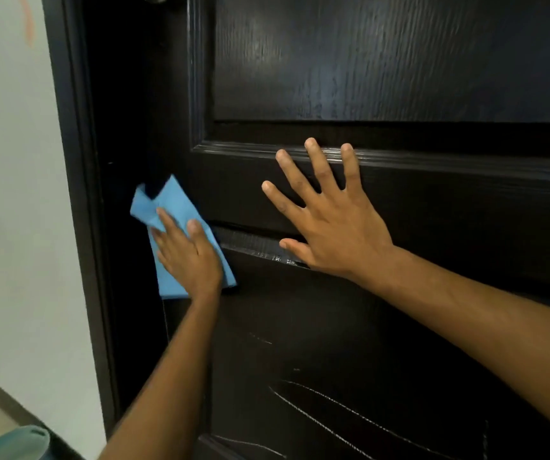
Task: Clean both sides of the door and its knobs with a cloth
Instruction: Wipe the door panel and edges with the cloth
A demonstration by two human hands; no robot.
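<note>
Pressing blue cloth [180, 227] flat on unlabelled dark door [383, 61]: left hand [189, 257]

Both bare forearms reach forward and up. The left hand [189, 257] lies flat, fingers straight and close together, palm pressing a cloth [175, 207] whose edges show around it. The right hand [330, 224], off to its right, is spread wide, fingers splayed, palm forward.
</note>
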